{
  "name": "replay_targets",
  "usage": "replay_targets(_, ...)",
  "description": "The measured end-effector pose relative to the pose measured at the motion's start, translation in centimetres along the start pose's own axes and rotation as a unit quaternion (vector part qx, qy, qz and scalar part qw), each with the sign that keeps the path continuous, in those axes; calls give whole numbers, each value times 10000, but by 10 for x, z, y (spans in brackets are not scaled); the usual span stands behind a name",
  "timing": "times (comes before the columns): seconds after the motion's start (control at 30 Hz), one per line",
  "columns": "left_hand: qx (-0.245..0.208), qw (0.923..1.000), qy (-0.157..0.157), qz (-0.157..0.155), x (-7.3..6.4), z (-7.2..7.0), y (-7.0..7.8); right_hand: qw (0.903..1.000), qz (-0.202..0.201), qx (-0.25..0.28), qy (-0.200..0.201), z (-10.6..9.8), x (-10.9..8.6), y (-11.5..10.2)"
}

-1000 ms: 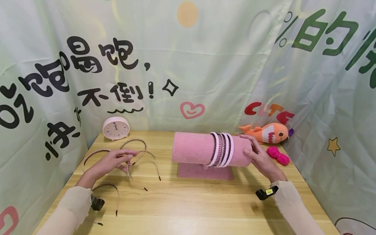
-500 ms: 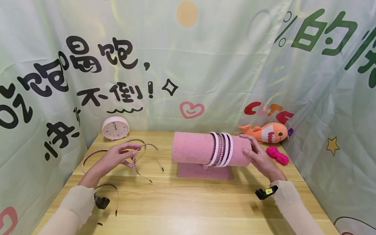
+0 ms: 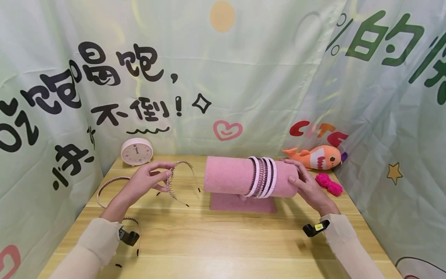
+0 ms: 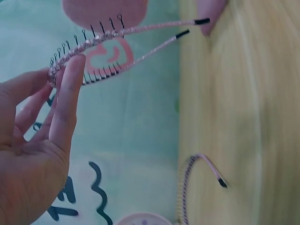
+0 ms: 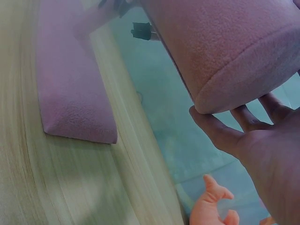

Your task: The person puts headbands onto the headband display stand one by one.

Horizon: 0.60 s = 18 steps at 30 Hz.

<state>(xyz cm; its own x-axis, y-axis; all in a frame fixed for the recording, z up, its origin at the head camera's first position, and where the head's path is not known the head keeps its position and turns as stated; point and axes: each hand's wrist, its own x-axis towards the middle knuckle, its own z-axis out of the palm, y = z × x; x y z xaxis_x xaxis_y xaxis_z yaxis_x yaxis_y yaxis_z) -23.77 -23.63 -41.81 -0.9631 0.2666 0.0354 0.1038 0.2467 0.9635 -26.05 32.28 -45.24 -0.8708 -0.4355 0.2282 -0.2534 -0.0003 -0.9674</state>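
Observation:
My left hand (image 3: 144,181) pinches a thin toothed headband (image 4: 89,44) at the top of its arch, between thumb and fingertips. Its two dark-tipped ends point toward the pink headband display stand (image 3: 228,174). The headband hangs above the table, just left of the roll. Several headbands, white (image 3: 256,176) and dark-toothed, sit side by side round the roll's right half. My right hand (image 3: 308,188) holds the roll's right end, thumb in front and fingers behind; in the right wrist view its fingertips (image 5: 206,124) touch the end's edge.
More headbands lie on the left of the table (image 3: 209,240): one at the back (image 3: 111,180), one nearer (image 3: 132,219), one partly hidden behind my left hand. A pink clock (image 3: 137,152) stands back left. An orange plush shark (image 3: 319,158) and a magenta bow (image 3: 329,184) lie right.
My left hand has lifted the headband and moved it right, toward the roll, turning its ends that way. The right hand and the stand stay in place.

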Motion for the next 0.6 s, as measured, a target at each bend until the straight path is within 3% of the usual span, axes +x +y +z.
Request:
replay_targets(0.23,-56,9999,89,9,4,12,18,10000,-14,38,-26,-1,0,1)
replay_targets(0.6,-276,9995,146,89,10,29,31,10000,32,42,13,0,0,-1)
